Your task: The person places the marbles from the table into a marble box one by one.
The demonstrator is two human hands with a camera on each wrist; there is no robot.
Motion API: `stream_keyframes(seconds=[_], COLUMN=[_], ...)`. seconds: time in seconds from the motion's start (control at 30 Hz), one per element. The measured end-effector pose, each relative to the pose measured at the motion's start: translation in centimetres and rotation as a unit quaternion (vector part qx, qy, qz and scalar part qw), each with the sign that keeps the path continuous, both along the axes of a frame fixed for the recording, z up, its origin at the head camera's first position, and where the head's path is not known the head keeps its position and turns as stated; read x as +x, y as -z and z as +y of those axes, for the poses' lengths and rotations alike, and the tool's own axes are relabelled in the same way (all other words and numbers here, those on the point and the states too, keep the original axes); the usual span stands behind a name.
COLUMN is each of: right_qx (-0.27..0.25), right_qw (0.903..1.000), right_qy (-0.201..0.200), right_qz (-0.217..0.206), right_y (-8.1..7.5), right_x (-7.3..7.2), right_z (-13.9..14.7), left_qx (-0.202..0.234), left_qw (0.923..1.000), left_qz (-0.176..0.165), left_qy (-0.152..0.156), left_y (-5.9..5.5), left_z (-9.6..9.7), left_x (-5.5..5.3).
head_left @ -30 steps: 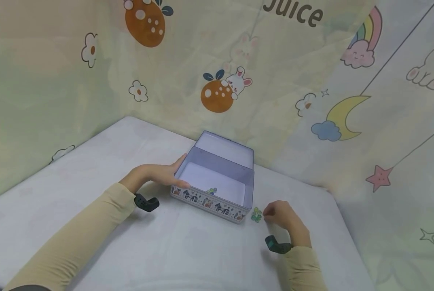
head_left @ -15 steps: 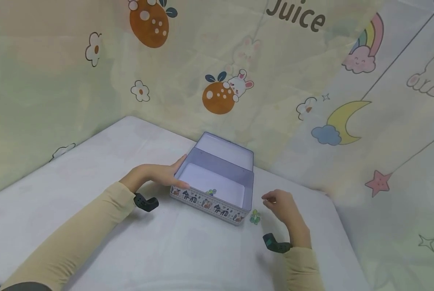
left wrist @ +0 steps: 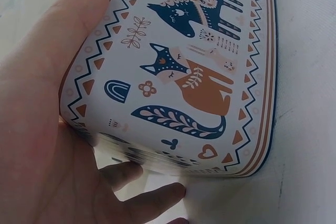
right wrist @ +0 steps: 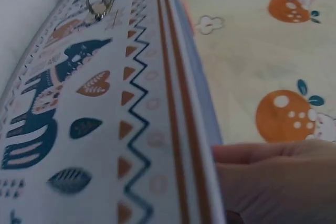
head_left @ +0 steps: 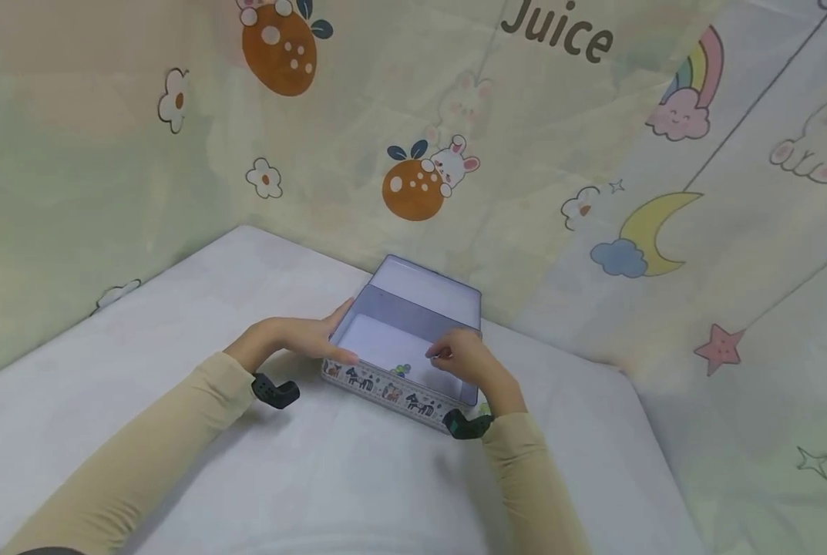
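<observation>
A rectangular tin box (head_left: 385, 395) printed with foxes and horses sits on the table, its lid (head_left: 428, 289) tipped back. My left hand (head_left: 309, 337) grips its left end, thumb over the front rim and fingers along the side, as the left wrist view also shows. A small cluster of green and yellow marbles (head_left: 402, 370) lies inside. Above the box's right half is my right hand (head_left: 470, 359), with thumb and forefinger pinched together at a tiny, pale marble, barely visible. In the right wrist view the front wall hides its fingertips.
More green marbles (head_left: 483, 408) lie on the white table (head_left: 358, 478) beside the box's right front corner, mostly hidden by my right wrist. Behind the table hangs a printed cloth (head_left: 524, 154), close to the raised lid.
My right hand has lifted from the marbles on the table and moved left over the open box. My left hand keeps its grip on the box.
</observation>
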State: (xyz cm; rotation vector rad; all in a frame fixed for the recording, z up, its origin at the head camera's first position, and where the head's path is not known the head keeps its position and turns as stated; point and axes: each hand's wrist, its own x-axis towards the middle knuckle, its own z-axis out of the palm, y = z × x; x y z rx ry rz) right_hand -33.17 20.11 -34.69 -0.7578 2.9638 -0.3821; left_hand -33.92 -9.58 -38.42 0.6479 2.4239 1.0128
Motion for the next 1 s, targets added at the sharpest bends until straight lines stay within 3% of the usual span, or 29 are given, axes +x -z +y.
stream_keyframes(seconds=[0.17, 0.4, 0.53, 0.8, 1.0], right_qx=[0.009, 0.041, 0.051, 0.035, -0.002], right_qw=[0.9964, 0.993, 0.9919, 0.9917, 0.9973], right_qy=[-0.024, -0.028, -0.032, -0.03, -0.022], right_qz=[-0.081, -0.107, -0.112, -0.12, -0.069], right_y=[0.4, 2.1, 2.8, 2.5, 0.7], right_x=[-1.1, -1.9, -1.8, -1.4, -0.7], right_z=[-1.4, -2.2, -2.4, -2.6, -1.4], left_qx=[0.007, 0.01, 0.012, 0.007, -0.001], left_qw=[1.0, 1.0, 0.9999, 1.0, 1.0], left_qz=[0.006, 0.0, 0.003, 0.0, 0.004], left_qy=[0.003, 0.001, 0.005, -0.004, -0.003], left_y=[0.1, 0.0, 0.1, 0.2, 0.0], left_z=[0.1, 0.0, -0.2, -0.3, -0.1], left_x=[0.0, 0.1, 0.2, 0.2, 0.2])
